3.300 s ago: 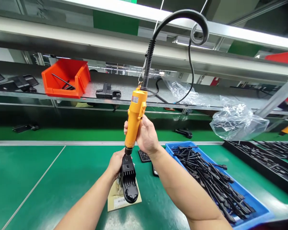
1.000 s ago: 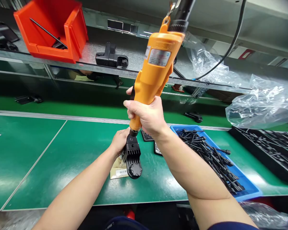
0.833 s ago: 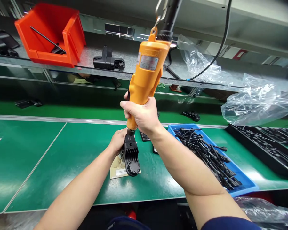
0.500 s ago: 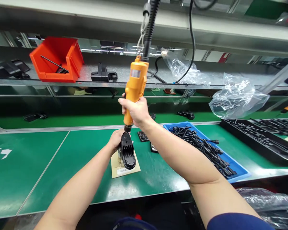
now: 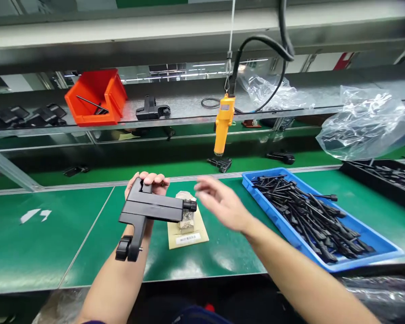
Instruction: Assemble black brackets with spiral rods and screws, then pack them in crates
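My left hand (image 5: 149,182) is wrapped round a black plastic bracket (image 5: 153,206), lifted above the green bench and turned sideways, with a round knob at its right end. My right hand (image 5: 222,202) is just right of that knob, apart from it, fingers spread and holding nothing. Below and between them, a small block fixture (image 5: 186,220) sits on a tan board (image 5: 174,240) with a white label. The orange electric screwdriver (image 5: 224,123) hangs from its cord above my right hand.
A blue tray (image 5: 280,218) of black rods lies at the right, a black tray (image 5: 384,182) beyond it. On the shelf are a red bin (image 5: 97,103), black brackets (image 5: 151,109) and plastic film (image 5: 273,92); another plastic bag (image 5: 367,123) hangs at the right.
My right hand has let go of the screwdriver, which now hangs higher and to the right. My left hand has lifted the black bracket off the fixture and moved it left.
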